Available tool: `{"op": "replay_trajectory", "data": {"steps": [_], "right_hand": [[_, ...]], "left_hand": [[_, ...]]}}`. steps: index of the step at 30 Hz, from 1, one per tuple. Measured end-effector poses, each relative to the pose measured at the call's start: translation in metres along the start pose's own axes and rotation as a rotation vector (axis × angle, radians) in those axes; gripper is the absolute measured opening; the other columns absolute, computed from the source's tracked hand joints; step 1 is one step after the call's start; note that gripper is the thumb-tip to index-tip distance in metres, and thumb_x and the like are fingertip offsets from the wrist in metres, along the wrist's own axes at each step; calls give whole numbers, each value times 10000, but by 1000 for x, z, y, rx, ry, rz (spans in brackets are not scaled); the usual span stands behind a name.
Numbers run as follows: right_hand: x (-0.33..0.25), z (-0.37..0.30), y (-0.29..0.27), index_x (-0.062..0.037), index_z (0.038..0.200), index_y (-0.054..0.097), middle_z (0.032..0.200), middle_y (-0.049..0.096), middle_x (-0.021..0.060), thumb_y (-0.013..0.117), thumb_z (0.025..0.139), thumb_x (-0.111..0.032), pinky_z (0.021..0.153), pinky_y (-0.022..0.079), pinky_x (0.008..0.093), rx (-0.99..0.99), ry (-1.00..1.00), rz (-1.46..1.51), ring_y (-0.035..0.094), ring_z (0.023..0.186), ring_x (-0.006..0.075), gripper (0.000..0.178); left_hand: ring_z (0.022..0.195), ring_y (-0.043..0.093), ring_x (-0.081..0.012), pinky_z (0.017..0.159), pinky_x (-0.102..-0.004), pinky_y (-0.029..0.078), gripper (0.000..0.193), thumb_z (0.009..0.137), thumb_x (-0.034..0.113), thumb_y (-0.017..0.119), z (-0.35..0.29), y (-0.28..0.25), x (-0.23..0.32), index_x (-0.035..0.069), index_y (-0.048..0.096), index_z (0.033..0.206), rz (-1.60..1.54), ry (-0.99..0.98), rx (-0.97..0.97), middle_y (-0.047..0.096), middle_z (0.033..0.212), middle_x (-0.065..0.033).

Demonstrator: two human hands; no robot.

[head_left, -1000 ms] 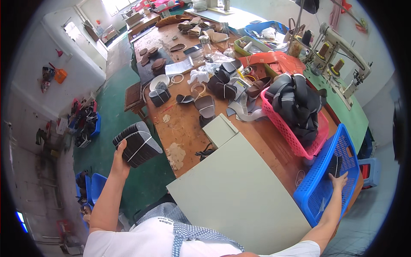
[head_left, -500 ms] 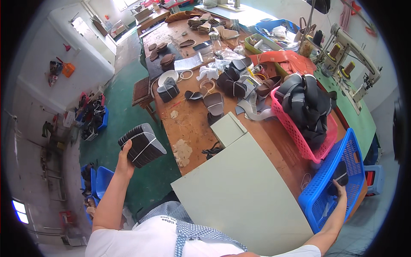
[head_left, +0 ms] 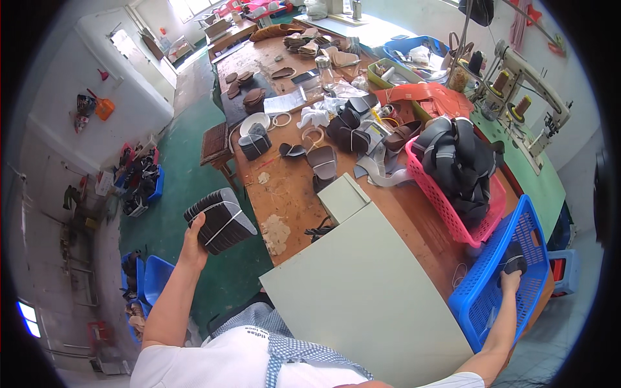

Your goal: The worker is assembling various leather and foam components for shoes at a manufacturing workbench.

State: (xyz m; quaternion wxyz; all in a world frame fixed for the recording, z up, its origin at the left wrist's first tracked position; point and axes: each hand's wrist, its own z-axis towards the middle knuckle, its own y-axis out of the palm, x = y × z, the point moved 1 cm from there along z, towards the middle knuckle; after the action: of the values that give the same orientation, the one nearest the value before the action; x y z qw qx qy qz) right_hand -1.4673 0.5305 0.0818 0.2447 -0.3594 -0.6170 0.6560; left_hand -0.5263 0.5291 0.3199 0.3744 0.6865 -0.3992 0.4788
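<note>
Nearest, the person wears a white shirt [head_left: 200,365] and a blue-and-white checked apron [head_left: 301,352], beside a pale flat panel [head_left: 369,291]. The left hand [head_left: 194,240] is raised over the green floor [head_left: 162,226], left of the panel, its fingers gripping the near side of a thick stack of black layered pieces [head_left: 223,223] bound with a white band; the stack is tilted and clear of the table. The right hand [head_left: 510,282] reaches into a blue plastic basket [head_left: 467,310], its fingers curled around the lower end of a dark banded bundle [head_left: 515,256], though the fingertips are hidden. Just beyond that basket stands a pink basket [head_left: 435,204] heaped with black straps [head_left: 459,165]. On the brown worktable [head_left: 294,236], past a small pale box [head_left: 344,197], lie a grey-and-black banded stack [head_left: 255,147] and dark curved pieces [head_left: 349,129]. Farther off are orange-red sheets [head_left: 436,98], a lidded glass jar [head_left: 325,76] and, at the right, a sewing machine [head_left: 537,90] on a green tabletop [head_left: 553,191], with brown cut pieces [head_left: 304,42] near the table's far end
</note>
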Motion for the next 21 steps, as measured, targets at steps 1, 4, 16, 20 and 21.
{"op": "replay_trajectory", "data": {"steps": [1,4,16,20,21], "right_hand": [[-5,-2,4,-23,1408,349,1220,577,313,806,752,-229,1003,498,448,47,56,-20,604,1116,487,826],[-36,-25,2,-65,1431,336,1305,488,301,814,738,-191,986,493,492,198,-95,-35,583,1154,477,851],[-75,-36,-68,-145,1156,537,1153,536,280,703,787,-277,928,483,503,86,63,1,588,1052,477,426],[-42,-50,-92,-92,988,573,999,619,237,726,717,-220,841,510,505,184,-19,-74,624,949,457,337],[-22,-47,-103,-80,921,581,940,643,217,728,691,-210,820,514,494,145,-40,-82,636,912,441,302]], "left_hand": [[1200,611,-228,1050,-396,480,644,900,498,698,0,1,0,68,557,1359,1,0,-4,634,1310,-82],[1197,613,-228,1050,-396,479,641,900,496,698,-8,-2,4,68,560,1356,10,-5,20,639,1302,-80],[1162,631,-210,1027,-387,494,580,898,453,713,11,-8,-15,69,594,1316,-29,-72,6,660,1271,-72],[1140,643,-203,1014,-382,504,553,903,429,711,28,-10,-25,68,602,1307,-50,-88,-28,674,1243,-66],[1126,651,-200,1006,-378,511,540,907,417,709,35,-8,-29,67,604,1304,-63,-113,-55,680,1231,-63]]}}
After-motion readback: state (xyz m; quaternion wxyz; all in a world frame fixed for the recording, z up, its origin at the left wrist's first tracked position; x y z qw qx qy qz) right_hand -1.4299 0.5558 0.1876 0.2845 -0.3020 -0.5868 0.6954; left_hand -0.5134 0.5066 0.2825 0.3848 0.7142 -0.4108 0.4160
